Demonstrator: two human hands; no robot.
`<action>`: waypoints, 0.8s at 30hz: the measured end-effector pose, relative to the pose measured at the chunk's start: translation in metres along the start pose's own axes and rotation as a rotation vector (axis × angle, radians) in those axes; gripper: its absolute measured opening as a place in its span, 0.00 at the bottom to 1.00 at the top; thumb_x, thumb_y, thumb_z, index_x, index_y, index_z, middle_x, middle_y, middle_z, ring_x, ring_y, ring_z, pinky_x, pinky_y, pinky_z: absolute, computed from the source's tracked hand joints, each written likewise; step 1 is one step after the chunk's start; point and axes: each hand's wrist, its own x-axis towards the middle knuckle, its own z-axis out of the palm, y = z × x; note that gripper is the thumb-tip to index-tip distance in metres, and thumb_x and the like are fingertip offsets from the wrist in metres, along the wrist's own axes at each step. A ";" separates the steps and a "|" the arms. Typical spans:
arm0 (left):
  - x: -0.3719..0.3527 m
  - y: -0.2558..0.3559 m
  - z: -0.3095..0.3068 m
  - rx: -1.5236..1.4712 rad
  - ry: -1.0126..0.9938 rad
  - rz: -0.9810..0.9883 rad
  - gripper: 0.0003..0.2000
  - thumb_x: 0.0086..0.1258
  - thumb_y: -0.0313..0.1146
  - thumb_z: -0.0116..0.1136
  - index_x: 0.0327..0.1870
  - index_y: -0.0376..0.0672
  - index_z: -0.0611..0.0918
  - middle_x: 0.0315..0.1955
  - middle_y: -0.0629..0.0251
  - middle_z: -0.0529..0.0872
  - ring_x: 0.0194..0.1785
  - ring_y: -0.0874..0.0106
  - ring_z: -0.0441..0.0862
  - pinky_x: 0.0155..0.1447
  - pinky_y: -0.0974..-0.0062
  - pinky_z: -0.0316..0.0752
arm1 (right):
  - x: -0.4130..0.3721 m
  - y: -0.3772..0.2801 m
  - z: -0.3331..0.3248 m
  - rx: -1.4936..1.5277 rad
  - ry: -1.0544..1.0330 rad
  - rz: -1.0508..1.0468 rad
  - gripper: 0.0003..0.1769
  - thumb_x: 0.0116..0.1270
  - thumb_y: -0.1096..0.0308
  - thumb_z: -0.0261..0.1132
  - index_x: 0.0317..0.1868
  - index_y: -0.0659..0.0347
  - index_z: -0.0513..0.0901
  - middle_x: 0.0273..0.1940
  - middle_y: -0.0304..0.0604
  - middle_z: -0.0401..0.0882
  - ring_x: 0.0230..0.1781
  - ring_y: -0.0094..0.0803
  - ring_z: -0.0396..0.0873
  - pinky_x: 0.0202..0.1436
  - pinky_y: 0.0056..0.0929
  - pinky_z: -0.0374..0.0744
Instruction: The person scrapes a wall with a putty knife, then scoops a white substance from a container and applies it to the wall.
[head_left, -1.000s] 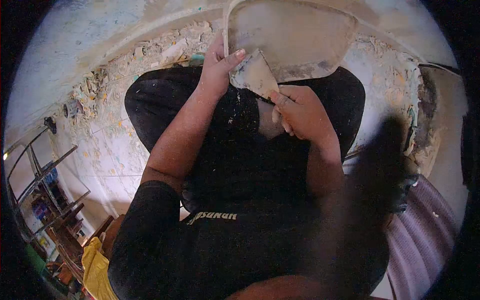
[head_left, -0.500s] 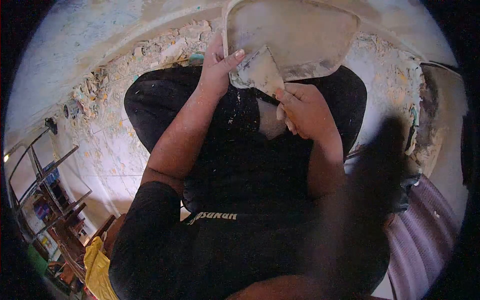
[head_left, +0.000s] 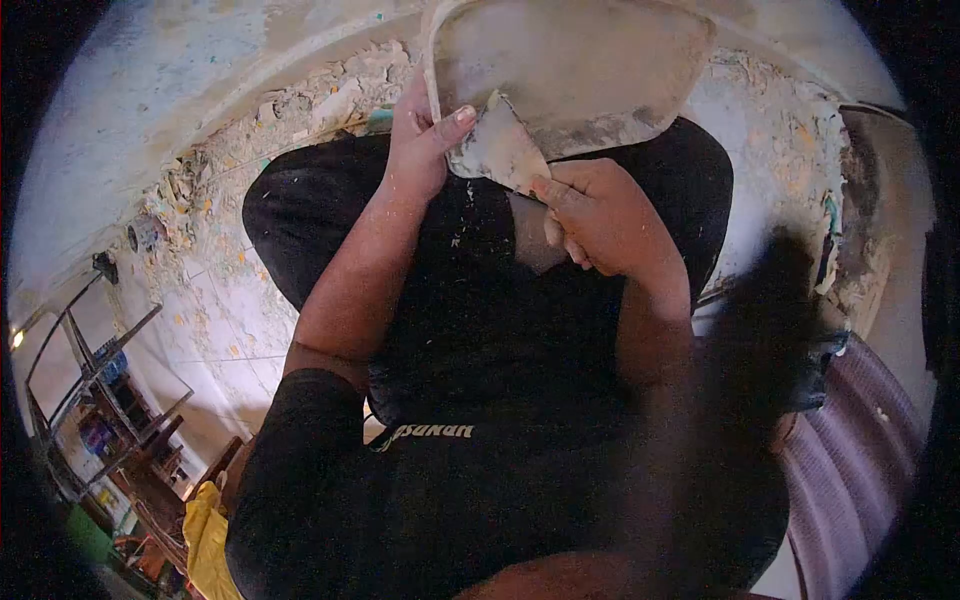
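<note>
My left hand grips the near-left edge of a flat, putty-smeared board, thumb lying over its rim. My right hand is closed around the handle of a putty knife. The knife's wide, grey-smeared blade rests against the board's lower-left corner, right beside my left thumb. Below both hands are my knees in black trousers, speckled with white flecks. The knife's handle is hidden inside my fist.
Scraped paint chips and plaster debris litter the tiled floor along a curved wall base. A metal rack stands at the lower left, a yellow cloth beside it. A ribbed purple surface lies at the lower right.
The board and both hands have shifted slightly left and up in view. The knife blade stays at the board's corner, now turned a little more towards my left thumb.
</note>
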 end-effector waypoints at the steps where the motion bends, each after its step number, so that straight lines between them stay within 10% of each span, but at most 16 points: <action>1: -0.001 0.001 0.000 -0.007 -0.004 -0.011 0.37 0.62 0.41 0.69 0.70 0.35 0.68 0.60 0.58 0.81 0.63 0.66 0.78 0.67 0.66 0.72 | 0.000 0.001 0.000 0.018 -0.017 -0.019 0.23 0.75 0.57 0.57 0.25 0.64 0.81 0.17 0.39 0.77 0.12 0.28 0.73 0.20 0.32 0.72; 24: 0.001 -0.002 -0.006 -0.388 0.257 -0.285 0.29 0.81 0.52 0.45 0.72 0.38 0.67 0.66 0.54 0.75 0.69 0.57 0.73 0.73 0.56 0.68 | 0.040 0.059 0.006 1.169 -0.154 0.008 0.15 0.77 0.58 0.59 0.47 0.63 0.78 0.23 0.43 0.79 0.10 0.25 0.72 0.09 0.22 0.71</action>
